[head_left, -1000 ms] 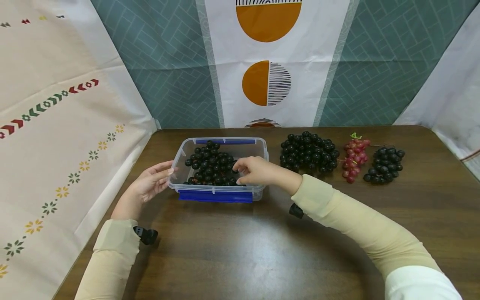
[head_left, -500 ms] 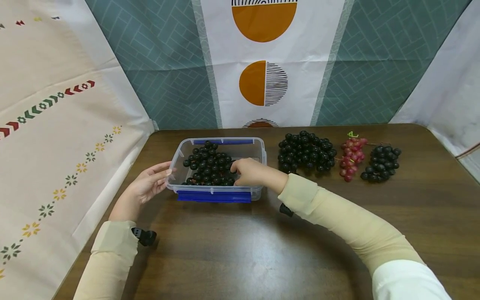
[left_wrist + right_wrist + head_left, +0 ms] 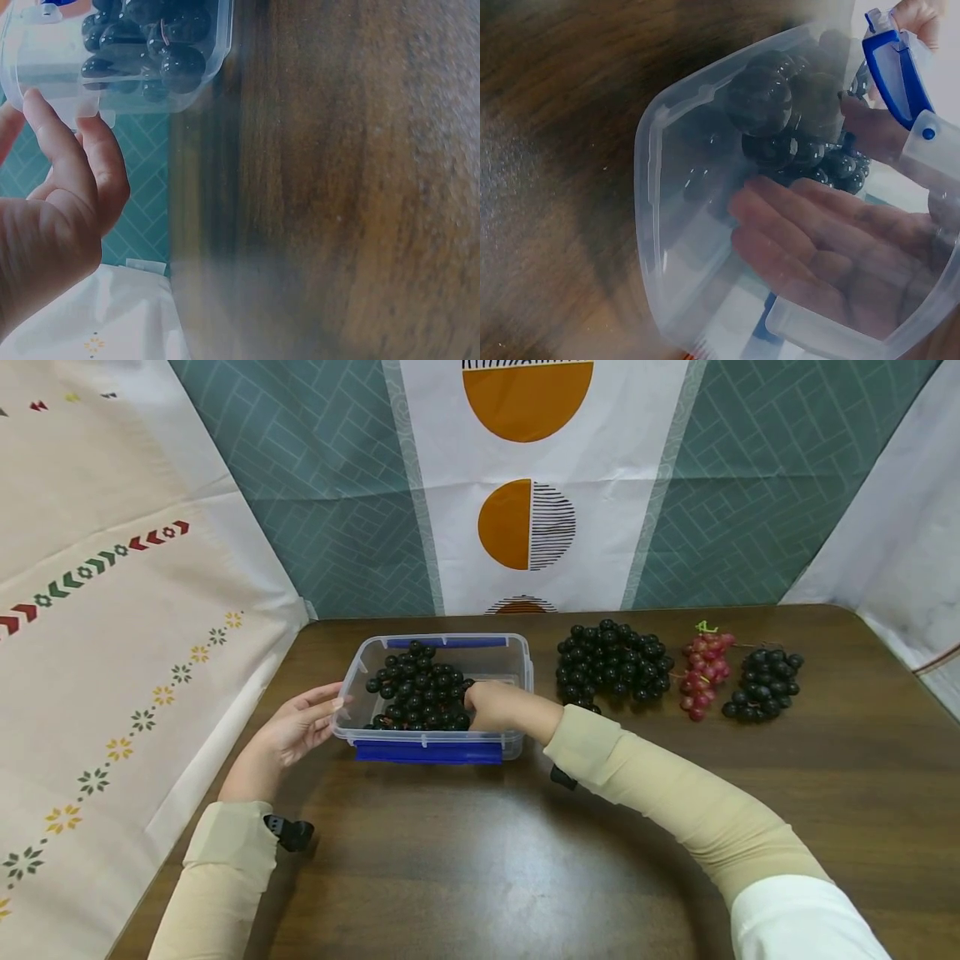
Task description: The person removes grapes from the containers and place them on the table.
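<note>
A clear plastic container [image 3: 424,737] with a blue clip along its front holds a bunch of black grapes [image 3: 416,689]. My left hand [image 3: 303,727] holds the container's left end; in the left wrist view its fingertips [image 3: 37,101] touch the clear wall and edge. My right hand [image 3: 506,708] reaches down inside the container at the right of the bunch, its fingertips hidden in the head view. Through the wall in the right wrist view, its fingers [image 3: 780,247] look mostly straight beside the grapes, with the thumb [image 3: 874,131] on the bunch's other side.
On the brown table [image 3: 450,860], a large heap of black grapes [image 3: 611,664] lies right of the container. Beyond it are a red grape bunch [image 3: 705,672] and a smaller black bunch [image 3: 763,687]. Patterned cloths [image 3: 330,527] hang behind and at the sides.
My right hand has moved left and lower into the container, against the grapes. My left hand keeps its place at the container's left end.
</note>
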### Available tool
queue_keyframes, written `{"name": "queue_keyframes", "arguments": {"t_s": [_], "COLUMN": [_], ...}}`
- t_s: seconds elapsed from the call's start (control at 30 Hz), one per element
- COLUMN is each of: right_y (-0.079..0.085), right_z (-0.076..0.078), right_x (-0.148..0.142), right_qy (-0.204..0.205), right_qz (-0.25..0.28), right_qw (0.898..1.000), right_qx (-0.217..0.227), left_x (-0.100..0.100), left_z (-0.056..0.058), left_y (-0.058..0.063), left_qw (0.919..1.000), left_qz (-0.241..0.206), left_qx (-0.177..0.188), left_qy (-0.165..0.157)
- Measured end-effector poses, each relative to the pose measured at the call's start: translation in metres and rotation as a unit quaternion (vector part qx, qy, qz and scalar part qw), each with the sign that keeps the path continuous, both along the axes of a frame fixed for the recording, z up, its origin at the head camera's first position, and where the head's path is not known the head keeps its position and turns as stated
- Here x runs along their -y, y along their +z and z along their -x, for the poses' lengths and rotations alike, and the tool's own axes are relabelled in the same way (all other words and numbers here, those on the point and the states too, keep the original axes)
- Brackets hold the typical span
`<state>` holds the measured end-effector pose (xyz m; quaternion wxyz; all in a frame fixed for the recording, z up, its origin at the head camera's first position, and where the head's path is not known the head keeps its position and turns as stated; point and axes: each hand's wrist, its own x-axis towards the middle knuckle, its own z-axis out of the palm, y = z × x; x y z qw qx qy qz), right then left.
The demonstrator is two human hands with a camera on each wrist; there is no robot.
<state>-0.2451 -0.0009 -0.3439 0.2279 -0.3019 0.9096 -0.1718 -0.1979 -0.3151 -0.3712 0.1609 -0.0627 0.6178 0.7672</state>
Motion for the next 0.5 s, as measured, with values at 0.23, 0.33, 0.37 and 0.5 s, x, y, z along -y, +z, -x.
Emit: {"name": "queue_keyframes", "arguments": {"t_s": [0.23, 0.33, 0.37, 0.5], "right_y": [-0.0017, -0.0025, -0.0027, -0.0032], "right_z": [0.0026, 0.0042, 0.0046, 0.0062], "right_x": [-0.0002, 0.0002, 0.0005, 0.0011], "right_qy": [0.012, 0.021, 0.022, 0.023], "right_qz": [-0.020, -0.026, -0.028, -0.031], "right_qw": [0.999, 0.999, 0.999, 0.998], "right_qx": [0.023, 0.035, 0.039, 0.055], "left_x": [-0.0014, -0.0012, -0.0010, -0.0006], "left_z": [0.0011, 0.0012, 0.0010, 0.0003], "left_y": [-0.0005, -0.0013, -0.0015, -0.0019], "left_qw": [1.0000, 0.9999, 1.0000, 1.0000], "left_qz": [-0.009, -0.011, -0.009, 0.000], "left_qx": [0.000, -0.001, -0.002, -0.007], "left_qy": [0.001, 0.000, -0.001, -0.004]}}
